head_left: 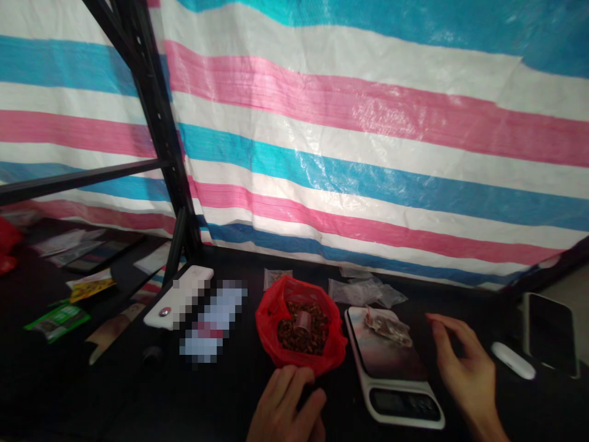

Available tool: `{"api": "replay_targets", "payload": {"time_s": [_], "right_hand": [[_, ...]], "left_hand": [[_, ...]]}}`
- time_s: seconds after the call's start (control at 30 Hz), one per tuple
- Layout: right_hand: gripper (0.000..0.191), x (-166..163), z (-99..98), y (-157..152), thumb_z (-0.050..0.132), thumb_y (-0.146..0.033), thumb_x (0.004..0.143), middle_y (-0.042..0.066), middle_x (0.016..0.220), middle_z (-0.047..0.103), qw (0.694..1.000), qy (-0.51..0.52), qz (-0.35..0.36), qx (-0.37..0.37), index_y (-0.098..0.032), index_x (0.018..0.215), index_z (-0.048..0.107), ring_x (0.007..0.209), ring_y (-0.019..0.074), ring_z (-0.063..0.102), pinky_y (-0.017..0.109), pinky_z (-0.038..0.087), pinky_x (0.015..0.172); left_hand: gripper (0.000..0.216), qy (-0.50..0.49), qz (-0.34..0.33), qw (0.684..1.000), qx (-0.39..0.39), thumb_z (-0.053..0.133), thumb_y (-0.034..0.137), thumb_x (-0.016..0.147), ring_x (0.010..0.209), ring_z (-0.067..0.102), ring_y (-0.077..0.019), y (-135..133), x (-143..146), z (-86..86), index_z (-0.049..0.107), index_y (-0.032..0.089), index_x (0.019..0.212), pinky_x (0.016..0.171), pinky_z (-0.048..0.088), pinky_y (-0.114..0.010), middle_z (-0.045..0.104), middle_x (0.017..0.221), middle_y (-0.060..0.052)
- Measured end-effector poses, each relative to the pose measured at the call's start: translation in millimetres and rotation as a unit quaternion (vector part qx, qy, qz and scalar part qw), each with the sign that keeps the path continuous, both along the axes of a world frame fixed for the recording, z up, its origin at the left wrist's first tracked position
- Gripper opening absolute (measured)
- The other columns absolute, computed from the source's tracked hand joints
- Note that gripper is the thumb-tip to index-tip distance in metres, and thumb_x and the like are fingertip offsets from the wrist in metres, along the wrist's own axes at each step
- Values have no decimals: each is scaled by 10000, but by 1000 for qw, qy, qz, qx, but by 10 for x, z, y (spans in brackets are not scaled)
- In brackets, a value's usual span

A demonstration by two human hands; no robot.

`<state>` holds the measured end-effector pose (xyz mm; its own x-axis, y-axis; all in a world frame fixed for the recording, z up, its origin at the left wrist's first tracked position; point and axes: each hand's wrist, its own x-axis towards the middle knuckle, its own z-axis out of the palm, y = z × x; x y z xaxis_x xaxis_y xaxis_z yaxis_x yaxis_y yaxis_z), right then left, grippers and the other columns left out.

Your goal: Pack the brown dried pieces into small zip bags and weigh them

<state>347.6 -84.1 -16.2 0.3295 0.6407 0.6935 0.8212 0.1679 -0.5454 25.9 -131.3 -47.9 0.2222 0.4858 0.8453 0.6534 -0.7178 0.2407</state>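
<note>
A red plastic bag [338, 307] stands with its mouth rolled open, full of small brown pellets [294, 341]. A small clear cup [302, 323] sits on the pellets. At the bag's near rim, my left hand [286, 405] has its fingers curled against the plastic; the fingertips are partly hidden. To the right is a white kitchen scale [368, 387], bearing a small clear bag of brown contents [389, 329]. My right hand [467, 371] hovers beside the scale, thumb and forefinger meeting at the tips. Whether anything lies between them is too small to tell.
Clear plastic bags [368, 291] lie behind the scale. On the right are a white case [513, 360] and a phone [551, 331]. A white power bank [197, 279], a green packet [57, 320] and a yellow packet [93, 285] lie left. A black post [161, 132] rises before striped sheeting.
</note>
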Motion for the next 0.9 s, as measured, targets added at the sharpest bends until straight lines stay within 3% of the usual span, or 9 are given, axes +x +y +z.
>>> {"api": "replay_targets", "payload": {"time_s": [0.17, 0.43, 0.5, 0.63, 0.77, 0.9], "right_hand": [[348, -55, -70, 11, 535, -523, 941, 80, 985, 724, 997, -35, 68, -32, -231, 948, 724, 960, 265, 675, 421, 528, 904], [485, -148, -2, 137, 625, -568, 878, 74, 1209, 721, 968, -187, 122, -113, -281, 1267, 661, 1131, 315, 650, 498, 488, 980], [511, -163, 5, 192, 670, -566, 844, 73, 1213, 722, 962, -201, 127, -137, -292, 1275, 666, 1141, 324, 646, 508, 489, 983], [387, -250, 58, 266, 637, -534, 880, 78, 1108, 751, 959, -166, 164, -158, -282, 1157, 735, 1038, 301, 691, 478, 532, 939], [327, -567, 245, 255, 591, -444, 947, 83, 1157, 717, 948, -105, 258, -153, -268, 1199, 701, 1037, 244, 700, 363, 575, 886], [284, -1022, 417, 229, 624, -361, 954, 64, 1213, 714, 910, -125, 347, -188, -292, 1225, 673, 1099, 236, 678, 367, 547, 957]], "left_hand": [[255, -18, 29, 999, -21, 470, 40, 782, 767, 630, -205, -9, -5, -54, 648, 197, 875, 687, 562, -328, 674, 874, -82], [257, -22, 41, 999, -18, 449, 21, 780, 765, 618, -205, 20, 3, -72, 626, 194, 849, 667, 559, -315, 656, 857, -84], [255, -19, 39, 999, -14, 451, 24, 782, 771, 620, -208, 22, 3, -76, 626, 194, 854, 666, 560, -316, 658, 866, -87], [246, -16, 37, 999, -26, 456, 36, 779, 756, 617, -205, 13, -1, -73, 622, 197, 864, 674, 556, -323, 653, 863, -82], [244, -16, 38, 999, -21, 449, 29, 749, 723, 600, -198, 17, -3, -58, 606, 196, 837, 642, 540, -308, 645, 835, -72], [245, -20, 40, 999, -21, 449, 30, 736, 718, 594, -197, 20, -2, -60, 604, 194, 830, 645, 533, -307, 645, 830, -68]]}}
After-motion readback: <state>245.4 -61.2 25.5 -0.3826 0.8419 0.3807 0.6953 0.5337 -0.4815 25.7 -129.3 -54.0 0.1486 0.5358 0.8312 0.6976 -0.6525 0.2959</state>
